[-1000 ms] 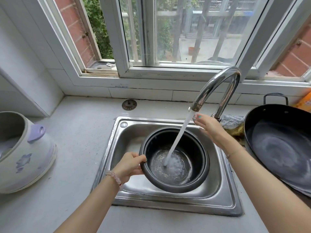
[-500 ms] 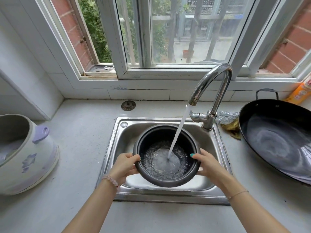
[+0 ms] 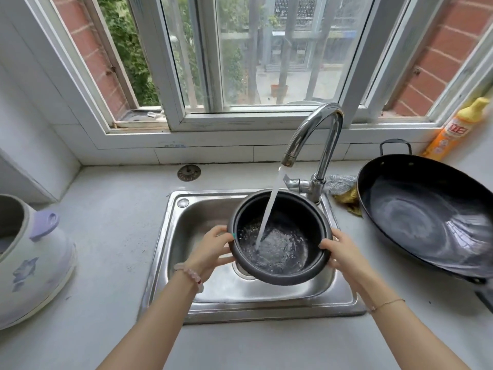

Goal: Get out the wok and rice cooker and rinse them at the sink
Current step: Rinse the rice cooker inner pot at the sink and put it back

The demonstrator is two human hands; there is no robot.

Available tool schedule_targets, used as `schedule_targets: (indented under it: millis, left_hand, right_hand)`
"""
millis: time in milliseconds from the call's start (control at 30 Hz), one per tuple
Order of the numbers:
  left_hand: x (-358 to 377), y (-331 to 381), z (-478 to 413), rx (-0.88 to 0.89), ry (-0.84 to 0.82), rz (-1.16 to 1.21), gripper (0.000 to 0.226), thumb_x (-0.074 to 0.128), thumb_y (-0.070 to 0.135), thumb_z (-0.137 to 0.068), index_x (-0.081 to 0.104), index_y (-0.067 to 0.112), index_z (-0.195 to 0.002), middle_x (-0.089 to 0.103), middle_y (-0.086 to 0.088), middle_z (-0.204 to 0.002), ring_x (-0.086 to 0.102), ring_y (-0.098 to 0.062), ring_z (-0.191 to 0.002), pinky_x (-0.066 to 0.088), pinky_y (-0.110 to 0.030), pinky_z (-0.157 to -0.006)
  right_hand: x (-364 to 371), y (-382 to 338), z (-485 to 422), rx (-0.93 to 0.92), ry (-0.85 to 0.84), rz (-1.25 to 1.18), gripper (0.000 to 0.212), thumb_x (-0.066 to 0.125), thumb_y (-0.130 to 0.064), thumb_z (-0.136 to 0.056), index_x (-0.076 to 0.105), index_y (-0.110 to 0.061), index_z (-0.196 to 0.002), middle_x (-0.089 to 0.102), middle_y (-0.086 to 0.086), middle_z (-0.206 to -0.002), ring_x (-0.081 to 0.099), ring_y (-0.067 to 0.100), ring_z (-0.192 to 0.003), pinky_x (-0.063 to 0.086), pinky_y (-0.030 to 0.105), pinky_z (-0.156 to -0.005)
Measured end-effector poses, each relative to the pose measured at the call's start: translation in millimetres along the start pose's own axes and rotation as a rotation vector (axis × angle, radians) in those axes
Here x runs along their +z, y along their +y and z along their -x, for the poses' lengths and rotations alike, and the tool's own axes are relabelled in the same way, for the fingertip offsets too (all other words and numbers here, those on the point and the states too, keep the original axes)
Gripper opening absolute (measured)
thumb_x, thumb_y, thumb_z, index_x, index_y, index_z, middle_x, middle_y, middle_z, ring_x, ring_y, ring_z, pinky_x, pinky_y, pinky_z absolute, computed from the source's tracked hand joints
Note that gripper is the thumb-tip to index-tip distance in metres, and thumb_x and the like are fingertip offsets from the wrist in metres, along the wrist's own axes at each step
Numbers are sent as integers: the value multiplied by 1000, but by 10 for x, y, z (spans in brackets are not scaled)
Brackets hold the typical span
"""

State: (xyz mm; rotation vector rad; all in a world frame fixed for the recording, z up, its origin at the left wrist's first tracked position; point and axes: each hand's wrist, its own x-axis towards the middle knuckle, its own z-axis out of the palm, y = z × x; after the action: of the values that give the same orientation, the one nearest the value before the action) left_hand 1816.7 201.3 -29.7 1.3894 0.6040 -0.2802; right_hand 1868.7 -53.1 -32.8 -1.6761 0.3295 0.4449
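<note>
Left hand (image 3: 210, 248) and right hand (image 3: 340, 252) grip opposite rims of dark inner pot (image 3: 280, 236), fingers curled round it, over sink (image 3: 208, 297); faucet (image 3: 317, 145) stream pours in. Wok (image 3: 426, 214) sits right of sink, cooker body (image 3: 34, 263) left.

- one view only: a wide-angle camera worn on the head.
- it looks forward and down, facing the window (image 3: 240, 62) across the top.
- the sink (image 3: 192, 228) and the pot (image 3: 296, 217) over it sit near, at centre.
- the cooker (image 3: 34, 263) at left and the wok (image 3: 426, 222) at right are cut by the edges.
</note>
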Motion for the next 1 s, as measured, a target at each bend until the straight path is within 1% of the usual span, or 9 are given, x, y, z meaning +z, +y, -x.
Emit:
schedule_targets:
  millis: [67,200,333,400,500,633,733,833,1000]
  left_hand:
    - [5,-77,14,-26,5,-16,1,50,9,-93,50,10,-94,58,-5,-85,60,-18,-78,53,-34,-70]
    - [-234,-172,42,-63,74,-21,17,52,12,-93,46,13,-77,53,-3,-68,57,-18,-65,50,-34,-62]
    - [-465,-93,14,-65,121,-14,6,51,12,-92,53,11,-87,55,-5,-72,57,-18,-64,50,-32,-58]
    - [-463,-24,-26,-48,123,-16,2,49,12,-93,51,11,-93,54,-5,-71,55,-17,-61,50,-30,-55]
    - [-335,43,-64,-43,101,-35,8,45,8,-94,50,9,-99,55,-7,-73,55,-19,-64,51,-33,-59]
    - [-139,-3,4,-92,74,-72,15,40,-1,-92,52,8,-96,55,-9,-71,53,-20,-65,51,-35,-61]
    - [-270,-99,81,-127,87,-93,18,40,-2,-92,55,2,-101,57,-12,-74,58,-22,-66,53,-35,-59]
    - [-498,-108,84,-141,125,-61,22,44,0,-92,57,-3,-110,60,-13,-78,60,-23,-67,54,-36,-60]
    - [-487,-4,-32,-123,134,-53,26,43,0,-92,58,-1,-113,59,-13,-75,59,-22,-63,55,-35,-59]
  right_hand:
    - [-39,36,127,3,-20,54,25,44,8,-83,57,-11,-94,56,11,-77,54,19,-65,48,26,-57]
    - [152,105,253,49,-97,55,28,47,7,-84,56,-13,-101,63,12,-91,64,25,-81,54,28,-60]
    - [359,67,153,58,-153,83,33,49,5,-82,56,-14,-109,66,14,-97,66,26,-84,58,36,-72]
    - [393,3,81,47,-152,87,33,48,5,-82,56,-12,-108,64,12,-93,65,25,-81,57,36,-70]
    - [333,-95,45,20,-111,90,31,45,8,-82,55,-11,-105,60,11,-90,61,22,-75,52,29,-58]
    - [158,-54,54,13,-113,160,32,45,6,-84,54,-15,-107,64,15,-100,63,27,-83,54,40,-74]
    - [182,34,42,54,-186,174,32,47,6,-84,55,-14,-109,65,16,-104,65,28,-89,57,38,-74]
    - [337,57,-25,77,-247,209,31,50,3,-83,55,-11,-110,68,14,-98,68,25,-83,57,37,-72]
    - [377,-68,-153,43,-215,245,29,52,1,-81,56,-10,-108,65,11,-93,66,24,-81,57,43,-79]
